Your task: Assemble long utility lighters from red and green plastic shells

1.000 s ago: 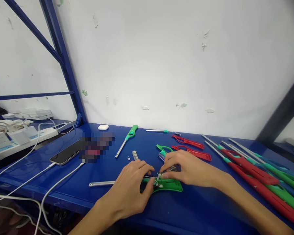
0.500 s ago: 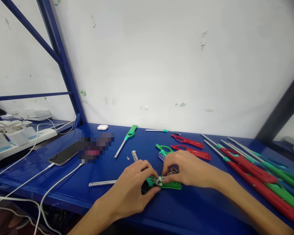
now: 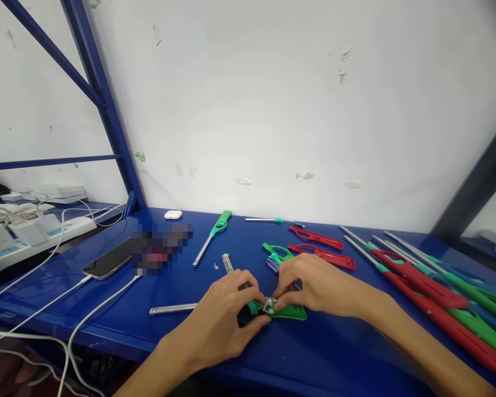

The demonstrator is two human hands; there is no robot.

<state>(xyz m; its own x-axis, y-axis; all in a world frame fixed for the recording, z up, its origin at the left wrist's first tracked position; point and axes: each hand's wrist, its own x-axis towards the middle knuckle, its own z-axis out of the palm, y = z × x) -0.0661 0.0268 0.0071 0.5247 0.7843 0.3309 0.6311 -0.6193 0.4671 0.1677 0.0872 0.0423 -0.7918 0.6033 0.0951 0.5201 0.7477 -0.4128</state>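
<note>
A blue surface [image 3: 240, 353] runs along a white wall. Near its left end lies a phone [image 3: 107, 259] with a white cable [image 3: 53, 300] plugged into it. By the back edge sit a small white case [image 3: 173, 214] and a whole green lighter [image 3: 213, 236]. Two red shells [image 3: 320, 248] and a green loop piece [image 3: 276, 253] lie just behind the hands. A row of long red and green lighters [image 3: 430, 292] fills the right end. A thin metal tube [image 3: 171, 310] lies near the front edge, just left of the left hand [image 3: 219, 320]. A short metal bit [image 3: 227, 262] lies just behind that hand. The two hands cover much of what they hold.

The green shell [image 3: 291, 313] lies flat near the middle of the front edge, between both hands. The left hand grips the shell's left end, with its fingers [image 3: 252, 289] closed over the top and the thumb at the near side. The right hand [image 3: 314, 286] comes in from the right. Its fingers [image 3: 283, 296] are pinched together on a small shiny part [image 3: 269, 304] that sits in the shell.

Half a second ago the shiny part was tipped up a little higher. Now it sits lower, against the shell, and the right fingers are lower too. The other things lie where they were.
</note>
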